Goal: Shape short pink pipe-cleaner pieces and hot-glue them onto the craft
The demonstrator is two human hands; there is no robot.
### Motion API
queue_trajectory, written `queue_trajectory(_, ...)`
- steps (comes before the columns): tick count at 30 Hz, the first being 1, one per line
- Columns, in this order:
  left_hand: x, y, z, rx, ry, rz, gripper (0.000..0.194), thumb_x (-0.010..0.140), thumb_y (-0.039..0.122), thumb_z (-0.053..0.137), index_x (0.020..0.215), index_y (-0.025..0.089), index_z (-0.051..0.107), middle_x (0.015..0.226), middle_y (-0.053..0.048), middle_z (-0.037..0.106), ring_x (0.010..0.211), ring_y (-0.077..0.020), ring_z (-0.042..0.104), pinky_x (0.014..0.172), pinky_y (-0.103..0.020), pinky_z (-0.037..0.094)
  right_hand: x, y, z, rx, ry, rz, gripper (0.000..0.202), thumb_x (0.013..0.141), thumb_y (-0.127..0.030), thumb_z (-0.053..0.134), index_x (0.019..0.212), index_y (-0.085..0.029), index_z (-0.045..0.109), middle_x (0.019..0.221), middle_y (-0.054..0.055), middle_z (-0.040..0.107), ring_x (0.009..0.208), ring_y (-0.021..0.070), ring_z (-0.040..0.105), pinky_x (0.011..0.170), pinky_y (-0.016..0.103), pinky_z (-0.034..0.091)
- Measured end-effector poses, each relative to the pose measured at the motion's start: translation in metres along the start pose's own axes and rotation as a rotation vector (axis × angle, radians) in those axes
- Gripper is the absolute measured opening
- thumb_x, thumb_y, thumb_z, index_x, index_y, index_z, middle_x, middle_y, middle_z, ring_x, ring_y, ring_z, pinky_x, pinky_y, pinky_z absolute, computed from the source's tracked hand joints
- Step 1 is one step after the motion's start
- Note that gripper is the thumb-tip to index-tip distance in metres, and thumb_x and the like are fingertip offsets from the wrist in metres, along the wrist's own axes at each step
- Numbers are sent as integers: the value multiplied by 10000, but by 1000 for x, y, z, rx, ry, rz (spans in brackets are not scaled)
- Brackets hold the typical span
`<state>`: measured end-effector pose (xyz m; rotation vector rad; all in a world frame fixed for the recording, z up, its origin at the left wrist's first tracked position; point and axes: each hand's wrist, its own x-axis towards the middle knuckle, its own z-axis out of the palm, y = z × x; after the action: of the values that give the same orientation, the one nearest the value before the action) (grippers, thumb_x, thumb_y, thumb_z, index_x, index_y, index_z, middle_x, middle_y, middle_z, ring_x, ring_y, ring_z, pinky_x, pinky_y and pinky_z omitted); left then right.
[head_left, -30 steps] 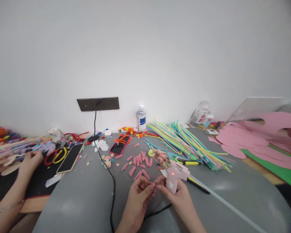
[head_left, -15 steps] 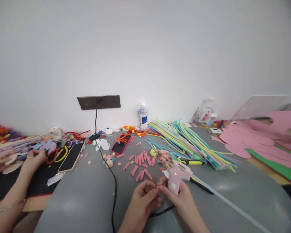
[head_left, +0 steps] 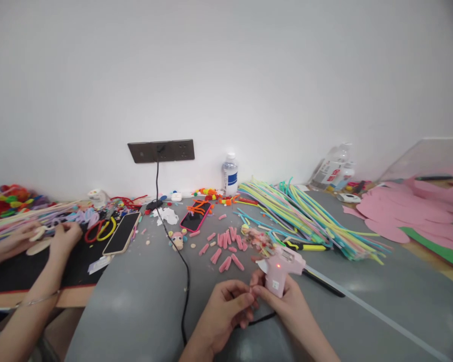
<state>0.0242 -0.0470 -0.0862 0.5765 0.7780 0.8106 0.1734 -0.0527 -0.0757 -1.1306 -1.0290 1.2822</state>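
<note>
A plain pale grey wall (head_left: 226, 75) fills the background above a smooth grey tabletop (head_left: 143, 301). Flat sheets of pink paper (head_left: 392, 211) lie at the right, and nearer the middle a loose bundle of pastel fuzzy pipe cleaners (head_left: 302, 216). In front, the left hand (head_left: 226, 306) and the right hand (head_left: 285, 302) meet at narrowed fingertips. The right also holds a pale pink plastic glue gun (head_left: 283, 266), red light lit, its grip between thumb and fingers. Left of it and just beyond the hands lie short pink fuzzy pieces (head_left: 225, 240) on the tabletop. Smallest is what looks like a pink scrap (head_left: 250, 290) pinched where the fingertips meet, largely covered. Little has just changed: the scrap is harder to see than a second ago, so the close work at the fingertips appears unfinished. The view has swung left, shifting everything rightward; the pieces keep their layout.
</note>
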Motion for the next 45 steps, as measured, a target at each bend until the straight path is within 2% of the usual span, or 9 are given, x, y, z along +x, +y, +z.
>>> queue_trajectory(3, -2, 2, 0, 54, 21, 40, 460, 515, 476, 938, 673, 110, 706, 526, 10, 599, 411, -40, 470, 385, -147, 310, -1, 0, 0, 3, -16, 10, 384, 649, -484, 853, 726, -162, 658, 651, 16, 629, 536, 167, 580, 535, 297, 498)
queue_trajectory(10, -4, 3, -2, 255, 44, 207, 428, 612, 501, 874, 757, 120, 745, 567, -2, 608, 477, -83, 518, 422, -167, 375, -1, 1, 4, 111, 21, -7, 463, 675, -463, 854, 993, -172, 684, 728, 3, 619, 596, 175, 594, 561, 295, 501)
queue_trajectory(13, -5, 0, -4, 416, 99, 342, 267, 716, 397, 817, 768, 144, 750, 578, -5, 631, 514, -100, 543, 471, -177, 411, -1, 2, 7, 143, 37, -6, 415, 683, -436, 855, 960, -177, 688, 741, 4, 620, 613, 173, 589, 591, 300, 504)
queue_trajectory(18, -8, 2, -2, 655, 238, 714, 74, 810, 230, 724, 758, 193, 762, 743, -30, 733, 679, -141, 650, 618, -193, 505, 1, 4, 14, 159, 119, -4, 403, 623, -416, 885, 873, -163, 695, 682, 1, 613, 611, 162, 549, 588, 277, 468)
queue_trajectory(21, -7, 1, -2, 673, 267, 819, 62, 824, 192, 714, 793, 209, 765, 755, -19, 750, 679, -143, 681, 611, -185, 533, 1, 6, 19, 180, 151, -1, 430, 616, -427, 881, 904, -164, 701, 671, -6, 605, 582, 143, 508, 555, 259, 430)
queue_trajectory(26, -6, -2, -6, 663, 273, 918, 77, 817, 154, 729, 807, 219, 769, 768, -11, 762, 709, -145, 706, 641, -184, 560, 0, 14, 20, 158, 143, -32, 338, 636, -424, 873, 705, -165, 666, 672, 4, 603, 607, 141, 503, 580, 257, 415)
queue_trajectory(33, -11, 0, -7, 641, 283, 936, 57, 816, 194, 744, 783, 222, 781, 745, -17, 759, 710, -154, 703, 648, -195, 554, -2, 20, 20, 148, 119, 10, 395, 672, -468, 844, 871, -157, 702, 694, 1, 602, 553, 119, 436, 517, 241, 351)
queue_trajectory(41, -6, -8, -4, 341, 332, 600, 182, 718, 358, 824, 772, 191, 774, 726, -38, 752, 673, -179, 678, 627, -240, 545, -4, 3, 27, 157, 130, 33, 397, 624, -478, 868, 691, -161, 640, 670, -1, 570, 570, 125, 430, 537, 249, 352)
queue_trajectory(45, -2, -11, -1, 252, 312, 556, 244, 711, 405, 826, 709, 172, 752, 718, -35, 726, 677, -162, 638, 624, -229, 511, -3, 8, 27, 188, 125, 35, 399, 621, -477, 872, 687, -161, 637, 668, -6, 562, 574, 122, 429, 537, 244, 348)
